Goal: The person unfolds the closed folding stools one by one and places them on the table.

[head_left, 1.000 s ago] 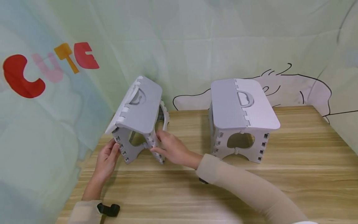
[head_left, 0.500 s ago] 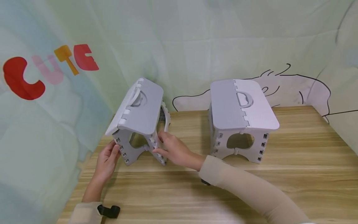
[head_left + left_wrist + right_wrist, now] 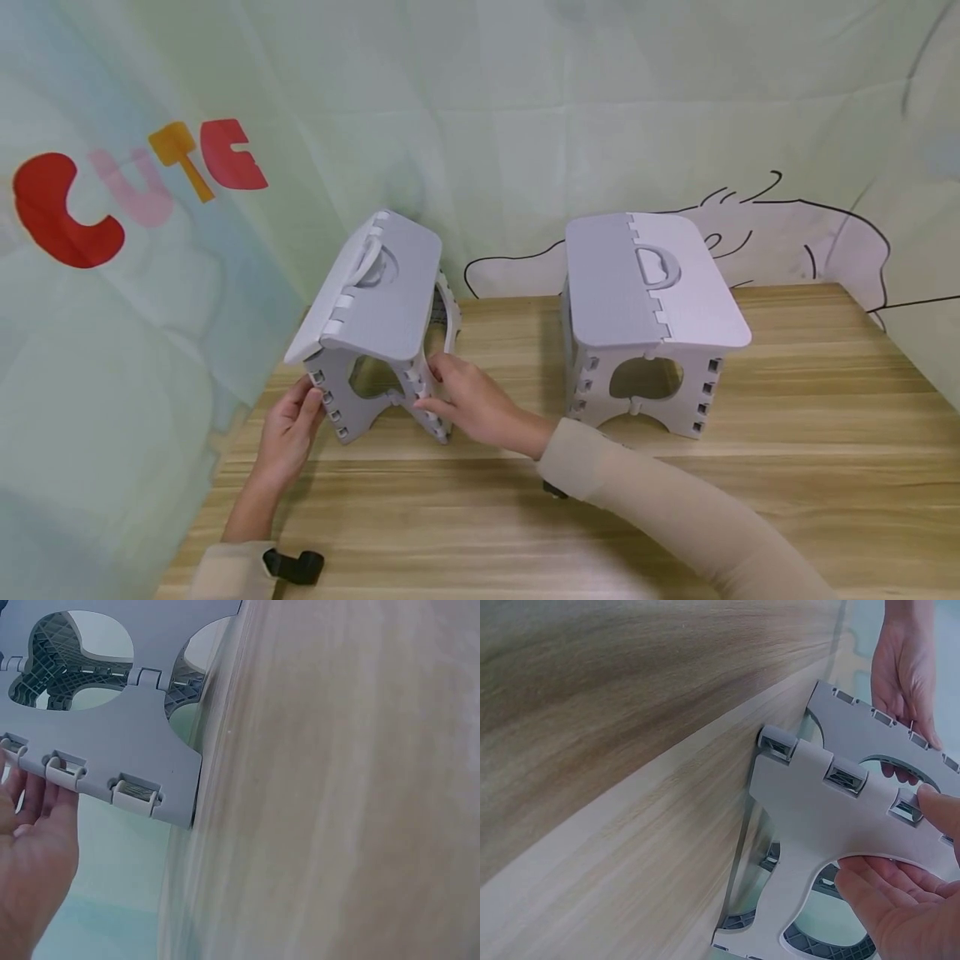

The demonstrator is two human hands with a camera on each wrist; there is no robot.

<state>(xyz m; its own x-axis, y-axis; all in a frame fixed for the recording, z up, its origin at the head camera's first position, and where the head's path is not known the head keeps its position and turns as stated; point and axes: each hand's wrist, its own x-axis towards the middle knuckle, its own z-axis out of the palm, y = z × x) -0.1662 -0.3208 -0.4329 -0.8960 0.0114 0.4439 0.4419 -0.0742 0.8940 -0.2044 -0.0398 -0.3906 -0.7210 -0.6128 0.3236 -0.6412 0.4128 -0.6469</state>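
Note:
A grey-and-white folding step stool (image 3: 397,292) stands at the left of the table, partly folded, its top creased into a ridge along the middle hinge. My left hand (image 3: 288,429) grips the outer left edge of its front leg; in the left wrist view the fingers of that hand (image 3: 41,855) lie behind the hinged edge. On the stool's right side, my right hand (image 3: 476,404) holds the leg panel. In the right wrist view, fingers of this hand (image 3: 900,900) reach into the panel's cutout while the thumb presses the hinged edge.
To the right stands a second folding stool (image 3: 611,283), unfolded with a nearly flat top and a carry handle. Both are on a wood-grain table (image 3: 450,517). Printed cloth (image 3: 495,150) hangs close behind and along the left side.
The left stool spreads a little wider, and its ridge looks slightly flatter. My right hand has shifted slightly right with the leg panel; my left hand stays nearly in place.

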